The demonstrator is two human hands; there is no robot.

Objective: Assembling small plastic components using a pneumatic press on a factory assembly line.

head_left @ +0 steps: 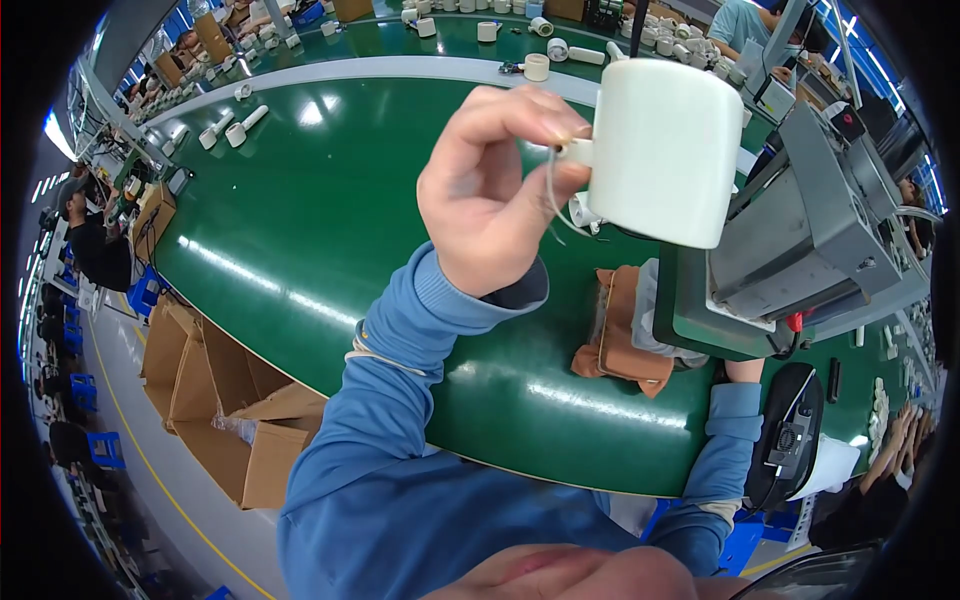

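Raised over the green workbench, my left hand (pixel 495 185) pinches the short side stub of a white cylindrical housing (pixel 665 152) between thumb and fingertips. The housing looks like a smooth mug-shaped shell, slightly tilted. A thin pale wire (pixel 553 200) hangs from the stub. Low on the right, my right hand (pixel 742 371) reaches under the edge of a grey bench machine (pixel 780 240) with a green base; its fingers are hidden there. A brown cloth-like bundle (pixel 622 328) and a clear plastic bag (pixel 648 300) lie left of the machine.
Open cardboard boxes (pixel 225 400) stand left of the bench. White cylindrical parts with handles (pixel 245 125) lie at its far left, and a conveyor strip (pixel 400 68) runs behind. A black device (pixel 787 440) sits near my right forearm. Other people work around the benches.
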